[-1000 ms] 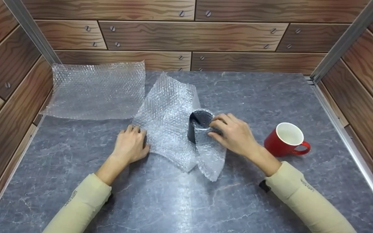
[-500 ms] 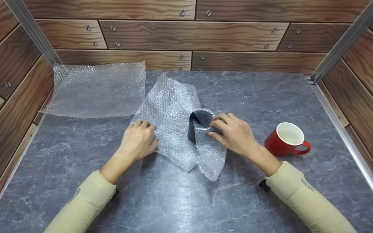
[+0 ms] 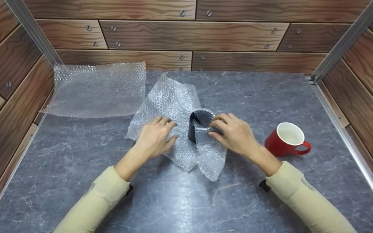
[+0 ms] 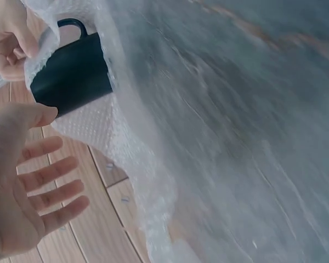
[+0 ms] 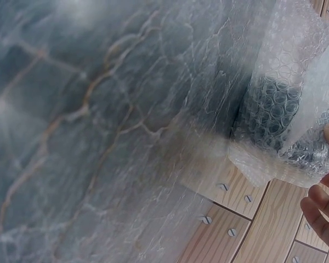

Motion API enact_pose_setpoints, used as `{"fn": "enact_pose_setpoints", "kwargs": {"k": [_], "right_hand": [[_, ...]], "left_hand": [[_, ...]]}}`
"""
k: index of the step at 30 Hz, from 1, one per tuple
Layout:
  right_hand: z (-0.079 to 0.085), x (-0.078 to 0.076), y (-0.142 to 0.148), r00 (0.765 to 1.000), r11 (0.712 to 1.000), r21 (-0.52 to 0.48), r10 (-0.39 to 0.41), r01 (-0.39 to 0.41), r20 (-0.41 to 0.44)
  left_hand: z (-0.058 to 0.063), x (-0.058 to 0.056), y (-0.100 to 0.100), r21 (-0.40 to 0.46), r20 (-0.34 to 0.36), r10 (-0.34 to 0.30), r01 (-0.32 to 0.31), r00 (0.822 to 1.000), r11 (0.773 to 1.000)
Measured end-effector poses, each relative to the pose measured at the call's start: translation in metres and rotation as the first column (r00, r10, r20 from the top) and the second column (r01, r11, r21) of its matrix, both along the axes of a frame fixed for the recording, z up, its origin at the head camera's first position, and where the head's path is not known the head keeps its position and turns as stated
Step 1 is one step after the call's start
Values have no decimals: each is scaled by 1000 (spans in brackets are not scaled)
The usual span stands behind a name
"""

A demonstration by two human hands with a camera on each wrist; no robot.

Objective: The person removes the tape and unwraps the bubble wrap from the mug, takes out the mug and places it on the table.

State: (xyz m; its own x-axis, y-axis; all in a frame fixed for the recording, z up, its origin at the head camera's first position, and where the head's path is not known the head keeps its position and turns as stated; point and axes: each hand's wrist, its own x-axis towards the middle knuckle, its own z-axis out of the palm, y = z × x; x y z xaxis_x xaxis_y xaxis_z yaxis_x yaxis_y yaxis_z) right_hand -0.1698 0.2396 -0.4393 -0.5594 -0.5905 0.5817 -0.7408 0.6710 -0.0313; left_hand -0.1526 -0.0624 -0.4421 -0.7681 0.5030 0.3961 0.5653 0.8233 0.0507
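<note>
A dark mug (image 3: pixel 191 132) stands on a sheet of bubble wrap (image 3: pixel 170 98) near the middle of the table. One flap of the wrap is folded over the mug's right side and hangs down in front. My right hand (image 3: pixel 236 134) pinches this flap against the mug's rim. In the left wrist view, the mug's handle (image 4: pixel 74 23) shows past the wrap. My left hand (image 3: pixel 154 137) is over the sheet's left part, fingers spread and holding nothing. Its thumb (image 4: pixel 41 116) overlaps the mug's edge in the left wrist view. Bubbles cover the mug's side in the right wrist view.
A red mug (image 3: pixel 278 142) with a white inside stands to the right, close by the right forearm. Another flat bubble wrap sheet (image 3: pixel 99 92) lies at the back left. Wood-patterned walls (image 3: pixel 193 35) and metal rails (image 3: pixel 355 150) border the grey table (image 3: pixel 254 207).
My left hand has moved right from the sheet's left edge toward the dark mug. That corner of the wrap now shows uncovered. My right hand stays at the rim.
</note>
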Motion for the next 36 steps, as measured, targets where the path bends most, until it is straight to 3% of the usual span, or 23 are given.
{"fn": "enact_pose_setpoints", "kwargs": {"k": [20,36], "right_hand": [[1,1,1,1000,1000,18,-25,25,18],[4,3,-1,998,999,35,-34,32,58]], "left_hand": [[-2,-12,36,129,-100,-110,122,989,984],[-8,-12,46,196,-86,-67,82,994,977]]}}
